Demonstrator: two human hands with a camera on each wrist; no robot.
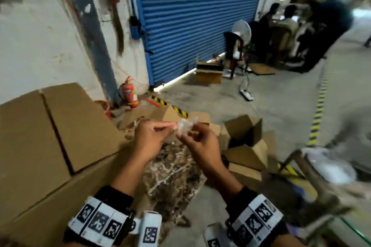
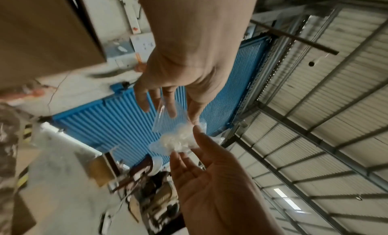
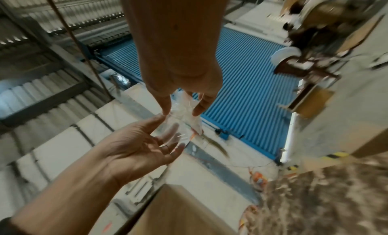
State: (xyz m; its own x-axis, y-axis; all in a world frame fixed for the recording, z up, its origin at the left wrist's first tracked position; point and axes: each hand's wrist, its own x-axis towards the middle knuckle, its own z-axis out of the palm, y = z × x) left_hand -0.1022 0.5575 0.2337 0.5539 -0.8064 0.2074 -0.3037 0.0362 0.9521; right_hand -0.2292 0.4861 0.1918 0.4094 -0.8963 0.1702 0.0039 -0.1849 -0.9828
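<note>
A small clear plastic bag with something whitish inside is held in the air between both hands, above a marbled slab. My left hand pinches its left edge between thumb and forefinger. My right hand holds its lower right part from below with curled fingers. In the left wrist view the plastic bag hangs from the left hand, and the right hand meets it from below. The right wrist view has the plastic bag pinched by the right hand, with the left hand under it.
Large cardboard boxes stand at my left. Smaller open cartons lie on the floor to the right of the marbled slab. Behind are a blue roller shutter, a red fire extinguisher, a standing fan and seated people.
</note>
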